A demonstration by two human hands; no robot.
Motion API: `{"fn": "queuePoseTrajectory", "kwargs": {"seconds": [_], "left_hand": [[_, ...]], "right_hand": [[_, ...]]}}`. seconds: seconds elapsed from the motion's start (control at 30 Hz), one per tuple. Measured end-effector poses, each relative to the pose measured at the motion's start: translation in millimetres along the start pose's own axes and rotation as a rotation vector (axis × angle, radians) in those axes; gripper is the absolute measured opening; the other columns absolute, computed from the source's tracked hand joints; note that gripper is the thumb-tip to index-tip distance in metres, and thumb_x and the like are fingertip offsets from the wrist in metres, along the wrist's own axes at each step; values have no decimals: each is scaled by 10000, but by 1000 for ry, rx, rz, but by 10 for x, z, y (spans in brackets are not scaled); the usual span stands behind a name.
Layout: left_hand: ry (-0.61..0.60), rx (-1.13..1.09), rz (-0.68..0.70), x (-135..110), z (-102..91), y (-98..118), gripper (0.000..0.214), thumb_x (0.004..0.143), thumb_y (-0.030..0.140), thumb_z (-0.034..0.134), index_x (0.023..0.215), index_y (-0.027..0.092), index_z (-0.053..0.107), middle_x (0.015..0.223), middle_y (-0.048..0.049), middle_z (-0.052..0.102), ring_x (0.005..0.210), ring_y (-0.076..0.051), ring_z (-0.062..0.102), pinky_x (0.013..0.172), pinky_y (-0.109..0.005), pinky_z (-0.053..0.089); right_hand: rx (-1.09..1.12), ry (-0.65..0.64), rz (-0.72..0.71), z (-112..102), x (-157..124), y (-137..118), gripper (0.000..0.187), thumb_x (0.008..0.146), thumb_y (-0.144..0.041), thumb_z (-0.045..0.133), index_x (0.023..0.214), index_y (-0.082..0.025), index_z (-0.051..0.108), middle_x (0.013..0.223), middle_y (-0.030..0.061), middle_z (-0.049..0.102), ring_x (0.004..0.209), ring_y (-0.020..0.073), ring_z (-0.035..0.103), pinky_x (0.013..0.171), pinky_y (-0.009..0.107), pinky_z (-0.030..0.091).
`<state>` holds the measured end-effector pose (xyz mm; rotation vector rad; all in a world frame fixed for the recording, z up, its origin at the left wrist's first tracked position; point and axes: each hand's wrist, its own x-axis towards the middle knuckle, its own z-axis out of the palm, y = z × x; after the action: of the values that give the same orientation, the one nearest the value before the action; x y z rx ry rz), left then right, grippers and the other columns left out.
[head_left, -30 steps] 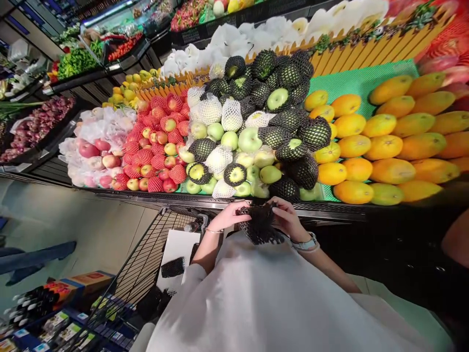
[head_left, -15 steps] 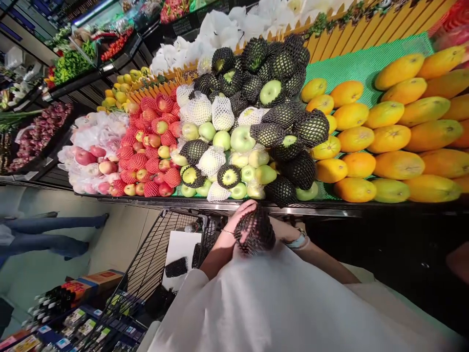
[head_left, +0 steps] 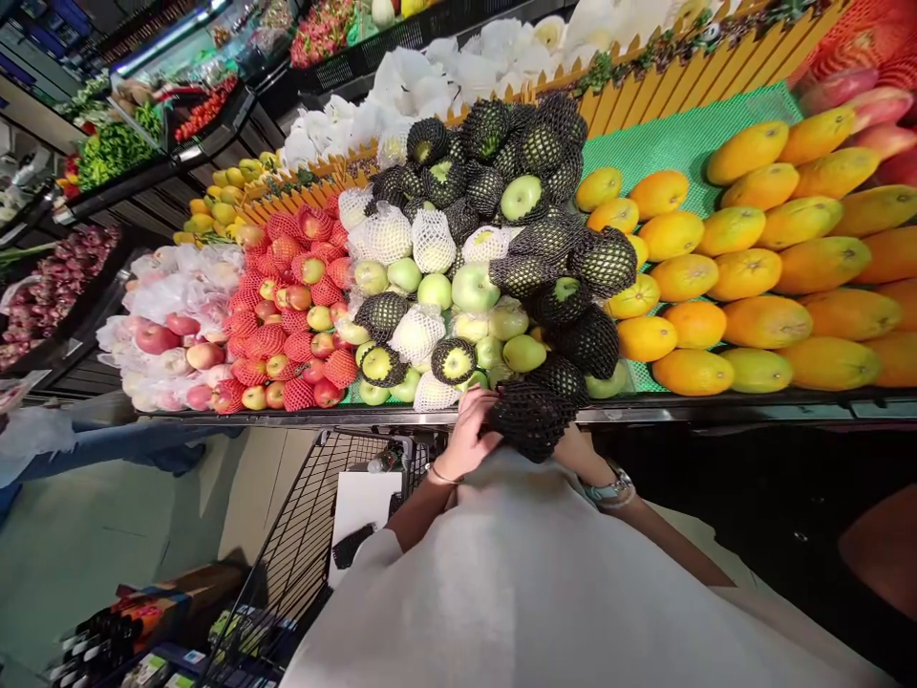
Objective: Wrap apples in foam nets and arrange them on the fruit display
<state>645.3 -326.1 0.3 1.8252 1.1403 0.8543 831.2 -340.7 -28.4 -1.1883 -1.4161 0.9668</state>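
A black foam fruit net is between my hands at the front edge of the display, and whether a fruit is inside is hidden. My left hand grips its left side with curled fingers. On the right, my right hand is closed on the net from behind and below; most of its fingers are covered. Just beyond are green apples, some bare and some in white foam nets. More fruit in black foam nets is heaped behind and to the right.
Papayas lie in rows to the right; red-netted apples are left. A metal edge borders the display. Below left stands a shopping cart holding a white box and black nets. A person's jeans-clad leg shows far left.
Both hands and the black net have moved up and slightly right, closer to the netted fruit. My left hand has shifted to the net's side. The view has shifted slightly.
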Motion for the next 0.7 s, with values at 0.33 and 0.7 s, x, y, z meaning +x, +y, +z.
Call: {"fn": "queuePoseTrajectory", "kwargs": {"seconds": [0.33, 0.7], "left_hand": [[-119, -50, 15, 89, -326, -18, 411, 899, 538, 546, 1074, 182, 656, 1045, -120, 720, 927, -259, 689, 849, -443, 586], [-181, 519, 313, 1121, -455, 122, 365, 976, 309, 433, 1289, 152, 539, 1220, -140, 617, 1171, -255, 559, 1017, -404, 456]], "right_hand": [[-280, 166, -175, -94, -52, 71, 350, 815, -268, 541, 479, -232, 452, 470, -3, 489, 476, 152, 413, 489, 292, 396], [-391, 397, -102, -194, 3, 149, 226, 783, -400, 595, 899, -233, 691, 909, 99, 710, 921, 283, 658, 788, 446, 567]]}}
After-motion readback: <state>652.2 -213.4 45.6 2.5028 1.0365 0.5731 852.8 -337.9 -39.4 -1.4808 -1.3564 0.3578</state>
